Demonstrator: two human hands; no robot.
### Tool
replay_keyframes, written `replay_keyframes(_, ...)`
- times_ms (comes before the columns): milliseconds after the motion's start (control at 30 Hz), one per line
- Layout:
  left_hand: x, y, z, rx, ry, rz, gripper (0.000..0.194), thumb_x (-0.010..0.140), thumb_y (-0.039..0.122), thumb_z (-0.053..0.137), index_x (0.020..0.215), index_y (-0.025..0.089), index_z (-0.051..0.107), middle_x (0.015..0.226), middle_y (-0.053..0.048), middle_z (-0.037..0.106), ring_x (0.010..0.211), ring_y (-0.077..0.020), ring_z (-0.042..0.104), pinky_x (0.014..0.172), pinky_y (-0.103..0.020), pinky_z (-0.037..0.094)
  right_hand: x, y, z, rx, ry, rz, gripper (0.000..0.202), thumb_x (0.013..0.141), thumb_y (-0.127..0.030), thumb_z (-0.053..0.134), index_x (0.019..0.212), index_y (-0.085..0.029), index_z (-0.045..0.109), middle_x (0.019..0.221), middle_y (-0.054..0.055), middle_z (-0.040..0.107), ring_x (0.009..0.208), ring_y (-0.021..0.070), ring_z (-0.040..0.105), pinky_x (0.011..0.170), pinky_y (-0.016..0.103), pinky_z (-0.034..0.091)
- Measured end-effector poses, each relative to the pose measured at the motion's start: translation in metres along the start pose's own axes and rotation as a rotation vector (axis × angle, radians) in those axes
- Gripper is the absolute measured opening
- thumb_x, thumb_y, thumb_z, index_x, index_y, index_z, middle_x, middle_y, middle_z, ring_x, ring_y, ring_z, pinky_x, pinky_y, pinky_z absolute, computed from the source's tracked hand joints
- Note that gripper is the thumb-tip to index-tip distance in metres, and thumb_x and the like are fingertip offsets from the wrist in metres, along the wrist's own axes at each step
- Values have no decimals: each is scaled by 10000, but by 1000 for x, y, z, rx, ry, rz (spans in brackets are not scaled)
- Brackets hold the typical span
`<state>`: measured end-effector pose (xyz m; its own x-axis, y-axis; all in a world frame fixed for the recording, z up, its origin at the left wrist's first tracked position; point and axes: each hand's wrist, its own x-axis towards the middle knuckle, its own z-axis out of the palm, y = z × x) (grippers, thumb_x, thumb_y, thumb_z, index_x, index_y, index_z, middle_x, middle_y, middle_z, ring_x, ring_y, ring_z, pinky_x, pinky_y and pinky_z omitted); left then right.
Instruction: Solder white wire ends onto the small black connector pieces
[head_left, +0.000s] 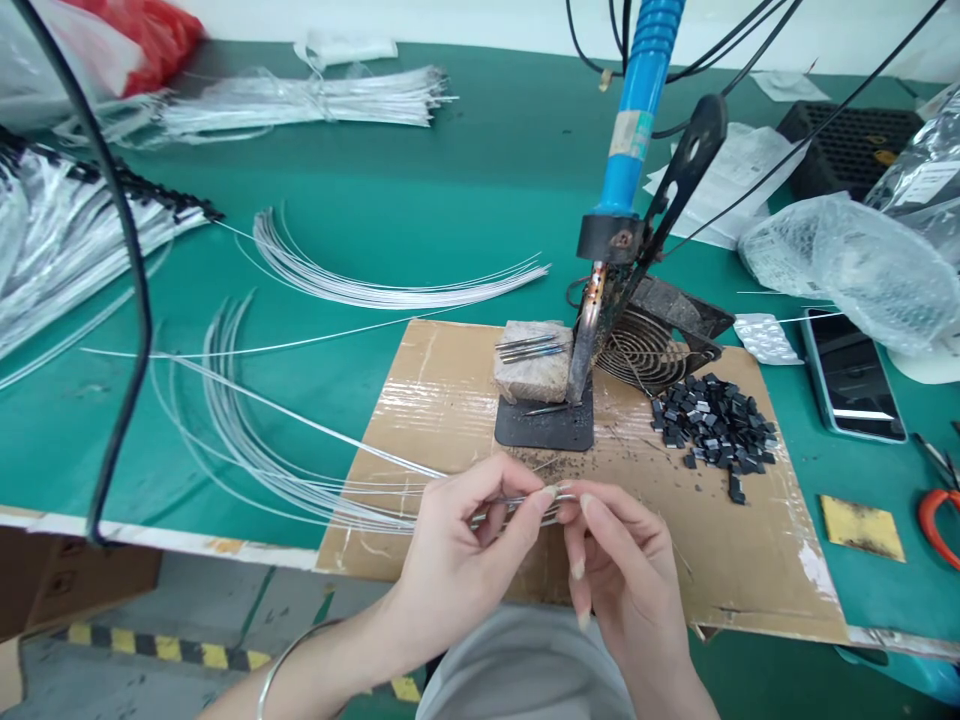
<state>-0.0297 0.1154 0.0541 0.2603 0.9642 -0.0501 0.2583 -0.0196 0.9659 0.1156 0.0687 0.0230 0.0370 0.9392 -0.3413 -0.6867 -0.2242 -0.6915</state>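
My left hand [476, 545] is closed on a bundle of thin white wires [300, 490], which trails off leftward over the cardboard edge. Thumb and forefinger pinch the wires near their ends. Close by, my right hand [626, 545] pinches the tip of a wire between thumb and finger, almost touching the left fingertips. Just beyond the hands, a blue-handled soldering iron [626, 150] is clamped in a stand, its tip pointing down by a pale block [532, 375] with thin metal pieces on it. Small black connectors [712, 425] lie heaped to the right.
Cardboard [420, 400] covers the bench under the hands. A small fan [652, 335] stands behind the iron. At right lie a phone [855, 375], a yellow sponge [862, 527] and red-handled scissors [941, 525]. More wire bundles [390, 290] rest at left; a black cable [124, 230] hangs there.
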Motion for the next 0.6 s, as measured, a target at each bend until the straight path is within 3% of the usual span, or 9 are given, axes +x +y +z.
replay_keyframes(400,-2,-1,0,48,-4,25,202,957,260,625,780,178,679,591,26,577,480,-88,431,442,-212,315,-2,3,-2,-91,36,-64,110,879,-352,837,882,-245,859,674,4,733,394,59,555,324,113,505)
replay_keyframes(600,-1,1,-1,93,7,91,185,935,205,640,756,179,681,572,57,499,490,-76,358,442,-199,291,3,-8,-2,-71,-3,-11,139,824,-369,875,807,-233,852,629,-3,715,362,51,514,303,111,476)
